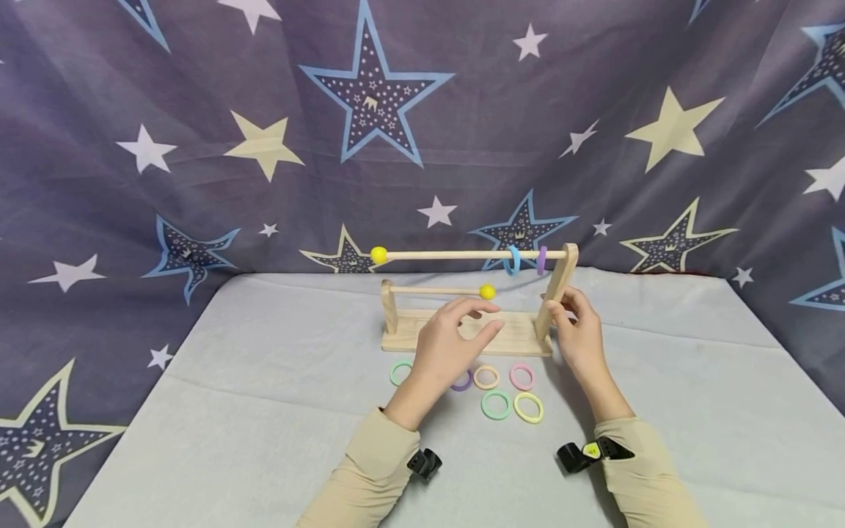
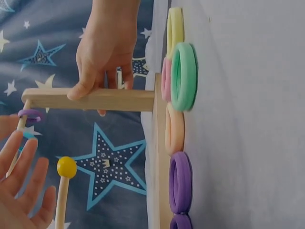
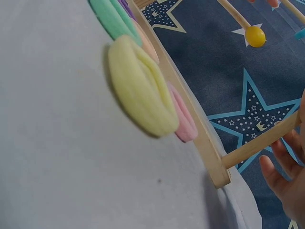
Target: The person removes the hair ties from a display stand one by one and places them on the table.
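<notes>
A wooden stand (image 1: 467, 345) has a long upper rod (image 1: 442, 255) and a shorter lower rod (image 1: 436, 290), each tipped with a yellow ball. Near the tall right post (image 1: 557, 293), a blue ring (image 1: 513, 261) and a purple ring (image 1: 542, 260) hang on the upper rod. My right hand (image 1: 584, 334) grips that post, thumb in front and fingers reaching behind, as the left wrist view also shows. In front of the stand my left hand (image 1: 449, 341) hovers with fingers and thumb spread apart, holding nothing. Its fingers overlap the base in the head view.
Several soft rings lie before the base: green (image 1: 496, 405), yellow (image 1: 529, 408), pink (image 1: 522, 377), peach (image 1: 486, 378), purple (image 1: 463, 381) and another green ring (image 1: 400, 372), partly behind the left forearm. A star-patterned cloth (image 1: 376, 183) hangs behind the pale table (image 1: 264, 440).
</notes>
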Motion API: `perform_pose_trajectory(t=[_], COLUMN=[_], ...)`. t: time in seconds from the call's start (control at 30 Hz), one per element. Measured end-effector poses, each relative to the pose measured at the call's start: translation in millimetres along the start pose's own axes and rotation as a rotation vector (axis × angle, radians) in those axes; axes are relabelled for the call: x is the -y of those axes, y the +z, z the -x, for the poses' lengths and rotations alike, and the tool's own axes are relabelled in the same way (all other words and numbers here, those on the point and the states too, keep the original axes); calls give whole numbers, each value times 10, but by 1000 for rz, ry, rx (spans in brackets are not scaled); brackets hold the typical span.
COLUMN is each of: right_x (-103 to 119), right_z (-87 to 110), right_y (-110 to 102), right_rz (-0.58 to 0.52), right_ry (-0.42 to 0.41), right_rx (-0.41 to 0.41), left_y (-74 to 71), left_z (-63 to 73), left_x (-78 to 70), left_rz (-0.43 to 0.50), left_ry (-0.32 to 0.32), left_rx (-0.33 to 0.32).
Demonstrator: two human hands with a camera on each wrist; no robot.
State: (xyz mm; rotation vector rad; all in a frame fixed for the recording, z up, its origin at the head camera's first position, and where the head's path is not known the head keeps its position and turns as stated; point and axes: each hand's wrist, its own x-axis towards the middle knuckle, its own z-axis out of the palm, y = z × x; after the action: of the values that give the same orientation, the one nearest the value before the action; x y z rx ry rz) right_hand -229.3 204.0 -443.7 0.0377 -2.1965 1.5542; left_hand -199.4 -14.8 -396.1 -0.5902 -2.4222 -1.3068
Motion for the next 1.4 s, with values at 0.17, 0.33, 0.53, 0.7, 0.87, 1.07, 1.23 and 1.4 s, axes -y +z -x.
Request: perform_pose_trajectory(t=[0.17,0.33,0.53,0.7,0.87,1.07,1.23,1.4], right_x=[-6,-32,-43,-27,-13,-31,-44,-60], right_z=[-7,-14,-15,-19,-15,-25,-28,-31], right_y=[-4,-1,-3,-8,-4,-2,-1,11], right_rz=[2,4,1,-12,-21,-8,1,-4], right_ry=[4,-5,-4,3,5,-5,-10,-14], right_rx=[0,-3,-4,1,5,-3,-7,-6], left_y=[21,59,107,135,151,176,222,258], left_z=[-1,5,8,2,-35,-132,-221,-314], left_x=[-32,-63,-99,-105,-122,-164,-154,-141], left_rz=[38,91,141,133,104,67,52,49], left_ry=[-30,-56,-103,-125,-131,-88,-58,-16], left_rx=[-64,-105,-108,-129,-151,-173,-214,-278])
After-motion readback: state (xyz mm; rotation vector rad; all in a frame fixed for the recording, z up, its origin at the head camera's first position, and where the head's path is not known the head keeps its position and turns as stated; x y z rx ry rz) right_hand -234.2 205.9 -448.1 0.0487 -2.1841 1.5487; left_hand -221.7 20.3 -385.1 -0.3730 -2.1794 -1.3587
